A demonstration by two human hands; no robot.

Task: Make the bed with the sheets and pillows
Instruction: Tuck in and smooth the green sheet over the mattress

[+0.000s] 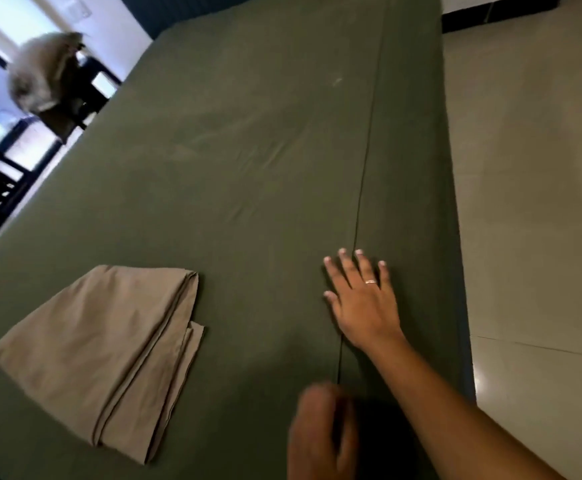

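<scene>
Left hand (320,434): nearest the camera, blurred over the bed's near end; whether it grips anything cannot be told.
Folded tan sheet (99,358): lies on the bed, left of both hands, apart from them.
Right hand (362,299): palm down, fingers spread flat, pressing the green sheet (248,150) across its dark seam (365,161); holds nothing.
Green sheet: spread over the bed, lightly creased.
Beyond: a blurred fluffy grey bundle (40,74) past the bed's far left edge.

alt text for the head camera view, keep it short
A person's right hand lies flat, fingers spread, on a dark green bedsheet. A folded tan cloth lies on the sheet to its left. The left hand is a blur at the bottom edge.
</scene>
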